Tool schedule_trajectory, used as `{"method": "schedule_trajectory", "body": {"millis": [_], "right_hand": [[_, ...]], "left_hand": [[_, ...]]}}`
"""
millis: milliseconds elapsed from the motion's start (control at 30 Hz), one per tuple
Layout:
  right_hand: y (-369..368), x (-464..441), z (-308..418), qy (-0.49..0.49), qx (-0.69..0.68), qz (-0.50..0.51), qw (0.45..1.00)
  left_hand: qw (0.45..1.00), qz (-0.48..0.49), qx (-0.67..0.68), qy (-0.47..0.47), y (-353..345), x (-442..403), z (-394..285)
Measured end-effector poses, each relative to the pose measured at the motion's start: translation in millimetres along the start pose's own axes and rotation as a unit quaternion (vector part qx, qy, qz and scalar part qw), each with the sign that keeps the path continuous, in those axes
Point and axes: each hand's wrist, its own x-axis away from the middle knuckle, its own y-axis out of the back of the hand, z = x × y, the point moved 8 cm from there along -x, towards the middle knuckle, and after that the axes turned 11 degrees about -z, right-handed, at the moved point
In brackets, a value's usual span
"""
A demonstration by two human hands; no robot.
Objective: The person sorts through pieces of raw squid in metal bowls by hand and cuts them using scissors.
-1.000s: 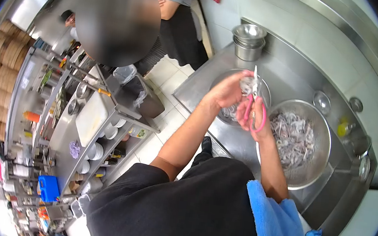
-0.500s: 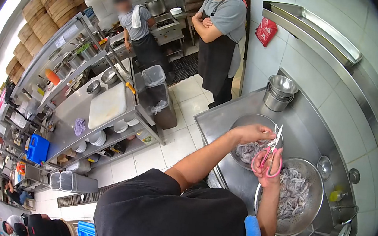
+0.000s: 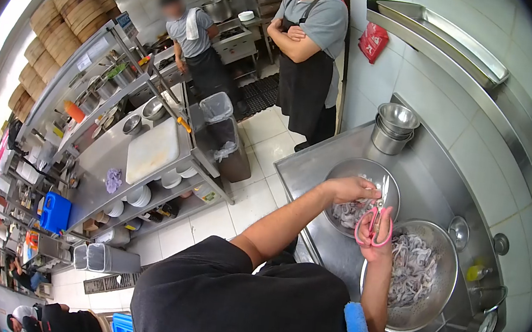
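Pink-handled scissors (image 3: 375,224) are in my right hand (image 3: 377,239), their blades pointing away from me and nearly together. Beside the blades, over the smaller metal bowl (image 3: 338,168), my left hand (image 3: 350,190) has its fingers pinched; what they hold is too small to make out. Pale, greyish squid-like pieces (image 3: 347,213) lie in that bowl. A larger metal colander (image 3: 444,298), near my right forearm, holds many more of these pieces (image 3: 410,271).
Stacked metal bowls (image 3: 395,125) stand at the far end of the steel counter (image 3: 305,164). A person with crossed arms (image 3: 309,46) stands beyond it, another person (image 3: 195,40) farther back. A bin (image 3: 231,152) and a prep table (image 3: 98,173) are at the left.
The view has tilted up since the first frame, showing more of the room. The scissor blades have come closer together since half a second ago, and both hands stay over the smaller bowl.
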Motion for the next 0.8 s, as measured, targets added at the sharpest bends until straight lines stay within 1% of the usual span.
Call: {"method": "schedule_trajectory", "body": {"millis": [100,133,167,200,300,400,467,500,533,567,600,667,700,767,800], "right_hand": [[6,0,11,0.030,0.007,-0.024,0.999],[8,0,16,0.040,0.010,-0.031,0.999],[10,0,18,0.032,0.008,-0.047,0.998],[13,1,19,0.024,0.006,-0.063,0.998],[23,-1,12,0.003,0.005,-0.102,0.995],[33,-4,0,0.006,0.017,-0.121,0.992],[34,-6,-7,0.018,0.022,-0.112,0.993],[39,-6,-7,0.026,0.071,-0.137,0.988],[43,-6,-6,0.033,0.119,-0.163,0.979],[44,-5,-4,0.040,0.166,-0.189,0.967],[44,-8,2,0.075,0.205,-0.200,0.955],[44,-17,12,0.144,0.280,-0.221,0.923],[41,-21,19,0.184,0.315,-0.215,0.906],[33,-28,36,0.264,0.382,-0.204,0.862],[28,-30,43,0.268,0.441,-0.215,0.829]], "left_hand": [[0.996,0.003,-0.093,0.003,11,-14,21],[0.980,-0.024,-0.197,-0.019,21,-23,26],[0.953,-0.050,-0.297,-0.041,28,-28,27],[0.914,-0.076,-0.394,-0.061,32,-32,28],[0.847,-0.126,-0.515,-0.051,38,-40,33],[0.830,-0.164,-0.530,-0.065,41,-47,37],[0.846,-0.162,-0.506,-0.037,42,-49,43],[0.854,-0.161,-0.494,-0.023,42,-48,44],[0.861,-0.162,-0.479,-0.053,39,-47,39],[0.868,-0.163,-0.462,-0.084,38,-44,35],[0.873,-0.164,-0.444,-0.114,36,-42,31],[0.875,-0.164,-0.436,-0.131,31,-36,17],[0.876,-0.164,-0.431,-0.140,27,-32,8],[0.879,-0.158,-0.422,-0.156,21,-26,-4],[0.880,-0.155,-0.417,-0.165,19,-22,-10]]}}
